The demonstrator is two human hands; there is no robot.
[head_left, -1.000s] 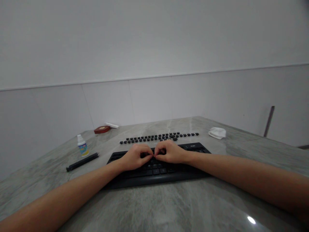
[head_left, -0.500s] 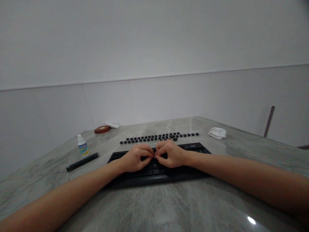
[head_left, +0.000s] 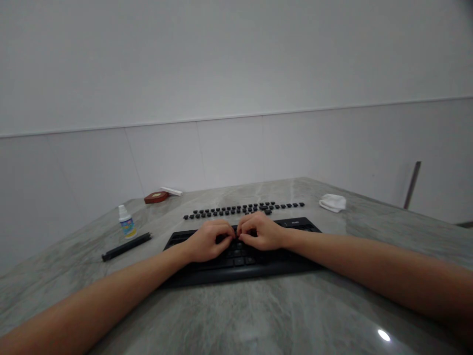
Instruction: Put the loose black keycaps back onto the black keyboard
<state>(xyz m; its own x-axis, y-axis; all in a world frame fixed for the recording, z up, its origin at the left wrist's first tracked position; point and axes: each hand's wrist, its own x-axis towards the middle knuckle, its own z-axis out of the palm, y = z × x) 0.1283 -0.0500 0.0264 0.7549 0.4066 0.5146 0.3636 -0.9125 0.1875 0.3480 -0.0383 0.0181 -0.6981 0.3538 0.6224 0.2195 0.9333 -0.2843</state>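
A black keyboard (head_left: 236, 274) lies in front of me, with some keys visible below my fingers. My left hand (head_left: 209, 240) is over its middle, thumb and fingers curled together in a pinch. Facing it from the other side, my right hand (head_left: 262, 231) is pinched in the same way, its fingertips close to the left ones. Whatever small thing may be between the fingertips is hidden. Just behind the keyboard, loose black keycaps (head_left: 221, 213) stand in rows on the grey marbled table (head_left: 240, 315).
To the left are a white spray bottle (head_left: 127, 224) with a blue and yellow label and a long black bar (head_left: 126, 246). Farther back lie a reddish-brown object (head_left: 156, 197) and a white strip (head_left: 172, 191). A crumpled white cloth (head_left: 332, 202) rests at the right.
My right hand has shifted slightly up and away from me over the keyboard. The fingertips of both hands have moved a little apart, showing more keys below.
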